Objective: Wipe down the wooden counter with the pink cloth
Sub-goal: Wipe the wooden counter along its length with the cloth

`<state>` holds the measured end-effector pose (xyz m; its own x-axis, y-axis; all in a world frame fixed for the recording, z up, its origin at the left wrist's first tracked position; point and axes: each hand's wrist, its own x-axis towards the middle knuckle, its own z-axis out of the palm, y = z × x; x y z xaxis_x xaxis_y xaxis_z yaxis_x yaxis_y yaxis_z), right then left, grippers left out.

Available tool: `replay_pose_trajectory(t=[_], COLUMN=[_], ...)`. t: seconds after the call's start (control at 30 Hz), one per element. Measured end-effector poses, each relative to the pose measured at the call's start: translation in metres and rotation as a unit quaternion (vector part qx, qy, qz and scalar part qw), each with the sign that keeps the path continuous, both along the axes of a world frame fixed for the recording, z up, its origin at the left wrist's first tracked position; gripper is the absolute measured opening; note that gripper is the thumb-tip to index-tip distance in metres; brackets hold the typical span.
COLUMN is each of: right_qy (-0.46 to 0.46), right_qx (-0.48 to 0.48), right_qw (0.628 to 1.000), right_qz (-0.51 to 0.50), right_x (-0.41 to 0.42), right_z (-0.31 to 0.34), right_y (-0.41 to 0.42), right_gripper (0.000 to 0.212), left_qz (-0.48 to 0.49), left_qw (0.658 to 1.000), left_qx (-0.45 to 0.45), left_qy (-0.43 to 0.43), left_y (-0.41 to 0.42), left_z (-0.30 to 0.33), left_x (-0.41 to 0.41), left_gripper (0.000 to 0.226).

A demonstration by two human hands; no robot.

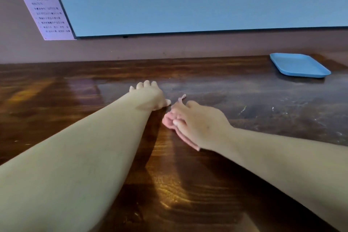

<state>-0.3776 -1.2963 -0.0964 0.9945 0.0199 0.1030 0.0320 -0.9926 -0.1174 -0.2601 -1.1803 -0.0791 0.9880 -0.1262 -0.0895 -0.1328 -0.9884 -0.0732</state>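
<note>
Right now the right hand (199, 122) lies over the crumpled pink cloth (170, 121) near the middle of the dark, glossy wooden tabletop (188, 184). Its grip is clamped on the cloth: the thumb presses down on the bunched fabric at the left side of the hand, and the fingers curl over the rest. Most of the cloth sits under the palm. A rounded wad of it bulges out to the left of the thumb, a thin strip runs along the lower edge of the hand toward the wrist, and a small twisted corner sticks up beyond the fingertips. The cloth rests on the wood beneath the hand.

The left hand (150, 94) lies just beside it, a little farther from the camera. It is palm down on the tabletop with the fingers loosely spread, its grip apart and holding nothing. Its thumb tip points toward the cloth and comes close to it; whether the two touch cannot be told.

A light blue rectangular plastic tray (299, 65) sits well apart at the far right of the tabletop, near the brown wall. On that wall hang a large pale blue board with a dark frame (188, 0) and, to its left, a white printed paper notice (44, 9). Pale smears and specks mark the wood to the right of the right hand.
</note>
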Motion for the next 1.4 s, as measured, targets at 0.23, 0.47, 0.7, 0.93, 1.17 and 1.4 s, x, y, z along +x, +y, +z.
replay_pose_trajectory(t=[0.23,0.47,0.7,0.93,1.17,1.4], right_qy=[-0.056,-0.021,-0.016,0.006,0.001,-0.019], right_qx=[0.036,0.055,0.165,-0.020,-0.018,0.163], right_qw=[0.993,0.996,0.961,0.988,0.995,0.986], right_qz=[0.100,0.061,0.220,0.153,0.096,-0.023], right_x=[0.029,0.062,0.038,0.062,0.125,0.152], right_z=[-0.010,0.007,0.016,0.004,-0.006,0.004], right_y=[-0.022,-0.042,-0.060,-0.083,-0.058,-0.098], right_gripper=[0.020,0.032,0.033,0.043,0.042,0.050], left_qz=[0.053,-0.010,-0.059,-0.060,-0.004,0.070], left_qw=[0.986,0.973,0.981,0.983,0.993,0.991], left_qx=[0.107,0.148,0.021,-0.061,-0.055,-0.061], left_qy=[0.118,0.178,0.181,0.165,0.104,0.101], left_y=[-0.010,-0.010,0.009,0.019,0.003,-0.021], left_z=[0.023,0.035,0.027,-0.001,-0.010,-0.021], left_x=[0.024,0.031,0.051,0.065,0.066,0.078], left_gripper=[0.119,0.108,0.131,0.093,0.078,0.079])
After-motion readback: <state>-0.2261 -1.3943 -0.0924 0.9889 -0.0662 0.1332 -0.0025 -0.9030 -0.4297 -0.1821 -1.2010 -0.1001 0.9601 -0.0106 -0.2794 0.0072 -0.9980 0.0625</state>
